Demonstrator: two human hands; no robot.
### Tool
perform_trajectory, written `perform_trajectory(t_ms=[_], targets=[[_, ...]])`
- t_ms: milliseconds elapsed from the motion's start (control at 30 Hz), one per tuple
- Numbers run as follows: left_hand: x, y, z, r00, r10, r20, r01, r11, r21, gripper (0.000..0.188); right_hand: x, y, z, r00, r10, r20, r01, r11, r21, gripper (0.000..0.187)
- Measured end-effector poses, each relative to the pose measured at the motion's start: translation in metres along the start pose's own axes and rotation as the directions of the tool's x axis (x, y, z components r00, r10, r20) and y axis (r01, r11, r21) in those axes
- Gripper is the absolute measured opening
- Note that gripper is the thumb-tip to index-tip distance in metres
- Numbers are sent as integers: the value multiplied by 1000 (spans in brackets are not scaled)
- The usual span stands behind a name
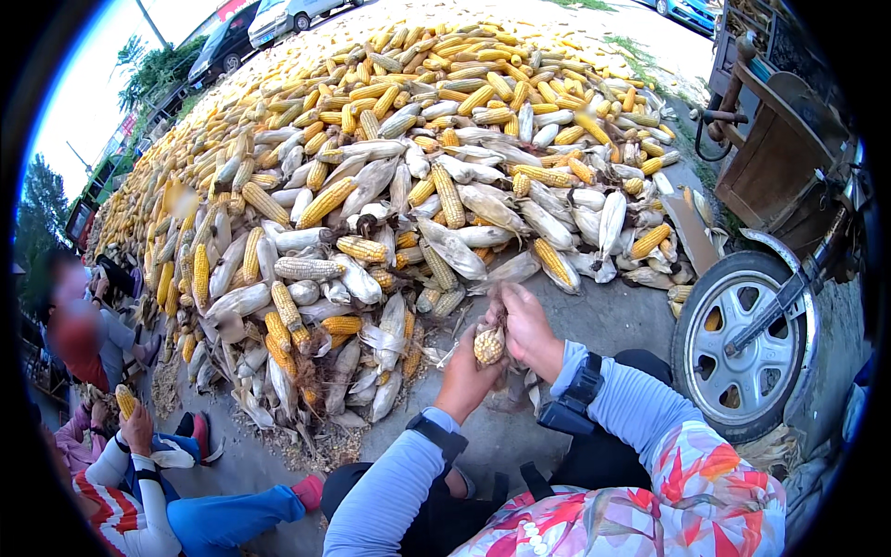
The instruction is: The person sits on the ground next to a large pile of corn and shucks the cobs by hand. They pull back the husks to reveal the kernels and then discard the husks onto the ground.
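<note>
Between my two hands is a corn cob (489,345) with pale yellow kernels, its husk partly peeled back. My left hand (467,376) is closed around its lower left side. On the right, my right hand (529,327) is closed at the top of the cob, its fingers pinching dry husk. Loose husk strands (509,390) hang below the cob. Just beyond my hands lies the front of a large heap of corn (445,195), some cobs bare and yellow, others still in whitish husks.
A wheel (742,339) of a cart or vehicle stands close on my right, below a brown wooden panel (775,153). At left, a seated person holds a yellow cob (126,401); another person sits farther back. Husk scraps (306,450) litter the ground. Parked vehicles (278,20) stand behind the heap.
</note>
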State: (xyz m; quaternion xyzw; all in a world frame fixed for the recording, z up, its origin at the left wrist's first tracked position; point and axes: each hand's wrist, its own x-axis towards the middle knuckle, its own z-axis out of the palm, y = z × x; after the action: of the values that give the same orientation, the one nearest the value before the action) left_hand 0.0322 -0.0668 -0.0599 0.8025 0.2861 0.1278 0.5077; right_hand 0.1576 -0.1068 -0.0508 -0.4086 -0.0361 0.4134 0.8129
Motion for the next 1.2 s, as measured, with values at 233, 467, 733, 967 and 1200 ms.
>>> perform_trajectory(t_ms=[233,467,733,967,1200], targets=[[-2,-2,-2,996,77,-40,-86,923,-375,64,6,-24,3,996,79,-47,-76,995,64,16],[4,4,-9,997,26,-75,-62,853,-519,50,3,-30,4,988,154,-8,-153,984,88,16],[11,13,-51,963,-227,-142,48,668,-742,33,-1,-30,3,974,58,217,43,900,-434,19],[22,4,-118,904,-273,-328,-138,539,-831,36,9,-25,-17,941,-109,320,325,547,-771,20],[18,5,-136,871,-317,-375,-168,526,-833,36,10,-24,-9,935,-64,349,328,529,-782,20]])
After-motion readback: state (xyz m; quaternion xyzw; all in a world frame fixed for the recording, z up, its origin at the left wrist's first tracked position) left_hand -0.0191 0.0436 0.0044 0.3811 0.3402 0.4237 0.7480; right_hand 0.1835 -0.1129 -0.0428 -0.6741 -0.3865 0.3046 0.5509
